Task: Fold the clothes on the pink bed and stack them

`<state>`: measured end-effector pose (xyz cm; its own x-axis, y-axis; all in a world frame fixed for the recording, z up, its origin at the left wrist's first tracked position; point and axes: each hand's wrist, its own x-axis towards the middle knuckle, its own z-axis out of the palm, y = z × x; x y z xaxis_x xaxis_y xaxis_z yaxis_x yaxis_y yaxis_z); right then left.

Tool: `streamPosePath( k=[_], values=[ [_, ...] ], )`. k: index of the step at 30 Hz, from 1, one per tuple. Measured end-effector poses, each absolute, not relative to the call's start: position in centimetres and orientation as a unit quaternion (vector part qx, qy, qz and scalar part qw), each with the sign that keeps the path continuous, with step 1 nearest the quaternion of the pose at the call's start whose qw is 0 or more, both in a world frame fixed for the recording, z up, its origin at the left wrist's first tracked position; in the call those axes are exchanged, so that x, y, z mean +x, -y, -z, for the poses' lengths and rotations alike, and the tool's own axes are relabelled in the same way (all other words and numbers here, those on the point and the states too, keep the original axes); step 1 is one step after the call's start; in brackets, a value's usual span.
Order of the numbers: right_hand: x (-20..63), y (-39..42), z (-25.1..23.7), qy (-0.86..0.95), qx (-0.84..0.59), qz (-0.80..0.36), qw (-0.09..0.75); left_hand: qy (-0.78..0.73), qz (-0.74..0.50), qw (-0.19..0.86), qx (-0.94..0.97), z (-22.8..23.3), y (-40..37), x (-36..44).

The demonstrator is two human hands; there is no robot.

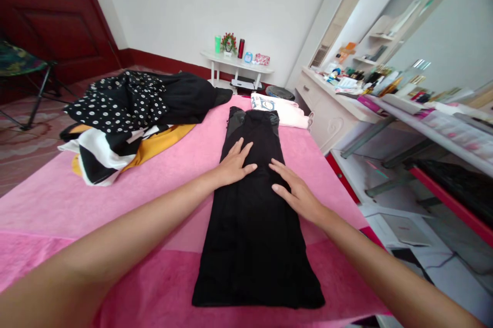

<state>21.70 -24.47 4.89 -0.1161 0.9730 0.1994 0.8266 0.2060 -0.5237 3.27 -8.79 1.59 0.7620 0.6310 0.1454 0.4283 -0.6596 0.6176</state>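
Observation:
A long black garment [258, 246] lies flat and folded narrow on a pink blanket [173, 215]; its exact kind I cannot tell. Shinier dark panels show at its far end. My left hand [234, 165] rests on the upper left part of the cloth with its fingers spread. Opposite it, my right hand [295, 189] lies at the right edge, fingers stretched over the fabric. Neither hand grips anything.
Left on the blanket is a heap of clothes, with a polka-dot piece [123, 99] on top. Folded white cloth [283, 110] lies beyond the garment. A small white table [239, 63] stands by the wall; a cluttered dresser [323, 97] and a folding chair [23, 61] flank the bed.

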Motion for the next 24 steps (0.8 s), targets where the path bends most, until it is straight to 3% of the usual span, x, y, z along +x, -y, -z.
streamPosePath(
  k=[7,15,18,21,24],
  values=[
    [15.6,32.0,-8.7,0.777,-0.538,-0.215,0.246,-0.178,-0.235,0.348,0.890,-4.6,15.4,-6.2],
    [13.6,31.8,-9.8,0.787,-0.496,-0.297,0.215,-0.061,-0.055,0.307,0.948,-7.3,21.3,-10.7],
    [14.9,31.9,-10.2,0.795,-0.477,-0.329,0.178,-0.047,-0.012,0.339,0.939,-8.1,21.4,-11.0],
    [18.7,32.1,-9.7,0.812,-0.510,-0.243,0.144,-0.041,-0.017,0.364,0.930,-8.5,19.3,-11.5],
    [22.7,32.2,-8.3,0.823,-0.543,-0.134,0.099,-0.111,-0.086,0.270,0.953,-7.8,15.9,-11.9]
  ],
)
